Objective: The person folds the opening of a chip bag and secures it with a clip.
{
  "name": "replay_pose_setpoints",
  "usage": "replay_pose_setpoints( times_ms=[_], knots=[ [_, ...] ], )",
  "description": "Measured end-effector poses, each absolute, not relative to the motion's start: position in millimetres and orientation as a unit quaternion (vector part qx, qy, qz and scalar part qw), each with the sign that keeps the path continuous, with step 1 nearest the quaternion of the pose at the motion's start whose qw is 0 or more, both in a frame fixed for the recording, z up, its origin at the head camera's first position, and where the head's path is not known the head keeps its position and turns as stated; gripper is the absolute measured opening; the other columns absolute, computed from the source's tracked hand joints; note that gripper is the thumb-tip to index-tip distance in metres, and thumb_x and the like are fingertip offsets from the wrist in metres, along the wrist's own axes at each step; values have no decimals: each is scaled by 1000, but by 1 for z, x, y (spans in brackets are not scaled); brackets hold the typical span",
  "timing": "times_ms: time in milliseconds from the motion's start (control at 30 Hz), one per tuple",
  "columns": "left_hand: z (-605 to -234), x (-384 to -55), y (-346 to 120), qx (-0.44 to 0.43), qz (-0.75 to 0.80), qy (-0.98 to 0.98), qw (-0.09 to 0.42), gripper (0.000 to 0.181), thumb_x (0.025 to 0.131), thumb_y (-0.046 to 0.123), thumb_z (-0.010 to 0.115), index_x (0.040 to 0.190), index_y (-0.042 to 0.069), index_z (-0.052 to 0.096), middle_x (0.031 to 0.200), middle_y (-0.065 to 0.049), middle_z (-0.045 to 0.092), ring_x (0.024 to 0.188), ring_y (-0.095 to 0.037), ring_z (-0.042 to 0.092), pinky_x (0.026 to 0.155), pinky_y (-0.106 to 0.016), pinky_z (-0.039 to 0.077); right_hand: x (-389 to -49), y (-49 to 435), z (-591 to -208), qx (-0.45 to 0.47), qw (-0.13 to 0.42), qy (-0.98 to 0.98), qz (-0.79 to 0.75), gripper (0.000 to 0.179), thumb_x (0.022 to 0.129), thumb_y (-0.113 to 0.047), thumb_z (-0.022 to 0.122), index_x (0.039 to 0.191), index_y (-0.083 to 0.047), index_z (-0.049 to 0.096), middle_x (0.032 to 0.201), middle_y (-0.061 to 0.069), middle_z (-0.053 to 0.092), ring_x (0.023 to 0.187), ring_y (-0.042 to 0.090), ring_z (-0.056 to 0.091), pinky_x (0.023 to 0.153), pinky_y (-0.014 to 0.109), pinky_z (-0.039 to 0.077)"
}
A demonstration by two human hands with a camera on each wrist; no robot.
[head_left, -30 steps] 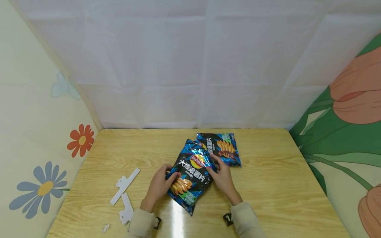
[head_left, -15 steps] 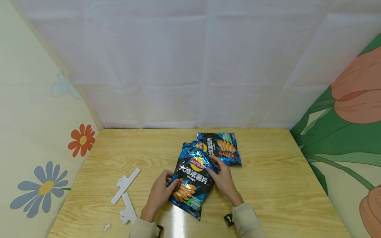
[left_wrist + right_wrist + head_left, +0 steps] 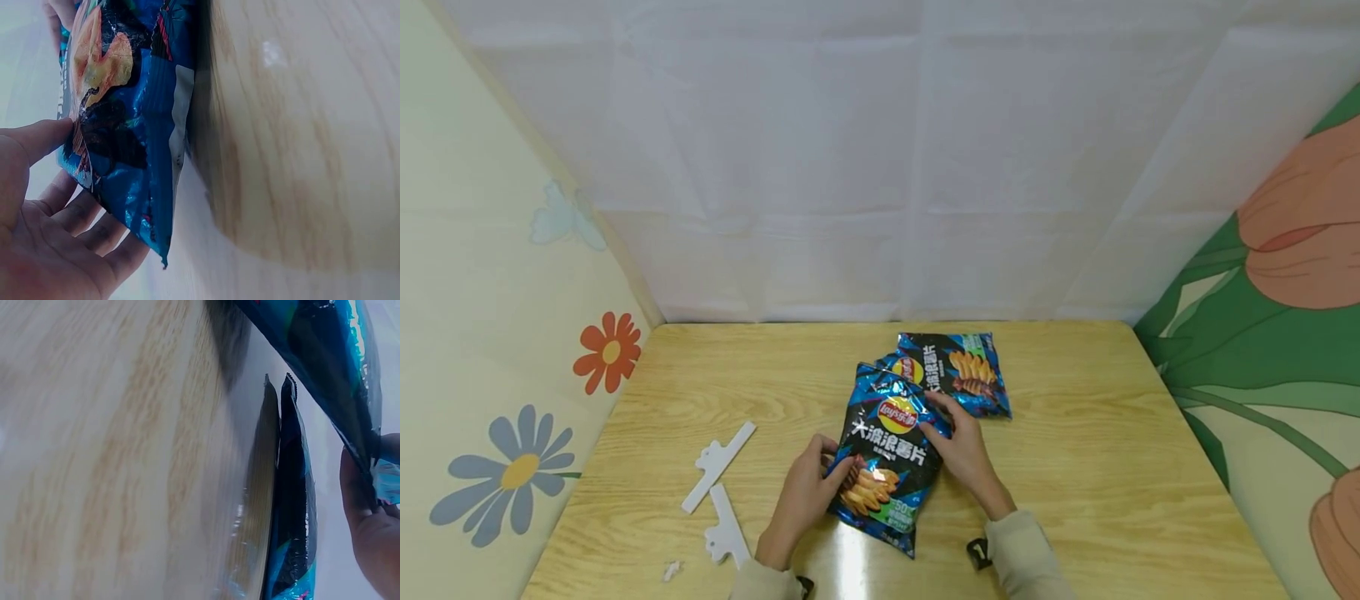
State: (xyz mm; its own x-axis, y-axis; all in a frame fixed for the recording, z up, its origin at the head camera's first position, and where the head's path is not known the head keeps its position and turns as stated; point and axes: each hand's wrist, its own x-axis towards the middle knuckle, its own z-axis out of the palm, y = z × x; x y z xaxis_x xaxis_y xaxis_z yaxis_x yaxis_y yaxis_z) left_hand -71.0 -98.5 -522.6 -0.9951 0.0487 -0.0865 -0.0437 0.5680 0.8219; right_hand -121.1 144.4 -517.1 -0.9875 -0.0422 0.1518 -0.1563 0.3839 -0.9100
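A black-and-blue potato chip bag (image 3: 887, 450) is held by both hands, front face up, slightly tilted over the table. My left hand (image 3: 805, 487) grips its left edge, thumb on the front and fingers behind, as the left wrist view shows by the hand (image 3: 69, 212). At the upper right edge, my right hand (image 3: 966, 450) pinches the bag between thumb and fingers. A second chip bag (image 3: 966, 375) of the same print lies flat behind, partly overlapped by the held one. In the right wrist view this lying bag (image 3: 294, 506) appears edge-on, below the raised bag (image 3: 331, 369).
Two white sealing clips (image 3: 718, 465) lie on the wooden table (image 3: 1097, 467) left of the left hand. A small whitish scrap (image 3: 672, 570) is near the front left. A white sheet (image 3: 880, 167) hangs along the table's back edge, with flower-printed panels at both sides.
The held chip bag has turned straighter, its lower end swinging right and toward me. My left hand has moved slightly down and right; the right hand stays nearly in place.
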Motion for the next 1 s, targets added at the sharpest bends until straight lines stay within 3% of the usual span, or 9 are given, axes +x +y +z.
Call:
replay_pose_setpoints(
  times_ms=[1000],
  knots=[
    [-514, -38, -93, 9, 493, 865, 96, 31, 93, 31, 70, 96, 6, 53, 88, -6, 64, 74, -8, 57, 59, -21, 47, -116, 147, -508, 82, 5, -839, 538, 44, 88, -1, 72, 131, -7, 61, 136, 14, 62, 131, 34, 54, 108, 51, 43]
  ],
)
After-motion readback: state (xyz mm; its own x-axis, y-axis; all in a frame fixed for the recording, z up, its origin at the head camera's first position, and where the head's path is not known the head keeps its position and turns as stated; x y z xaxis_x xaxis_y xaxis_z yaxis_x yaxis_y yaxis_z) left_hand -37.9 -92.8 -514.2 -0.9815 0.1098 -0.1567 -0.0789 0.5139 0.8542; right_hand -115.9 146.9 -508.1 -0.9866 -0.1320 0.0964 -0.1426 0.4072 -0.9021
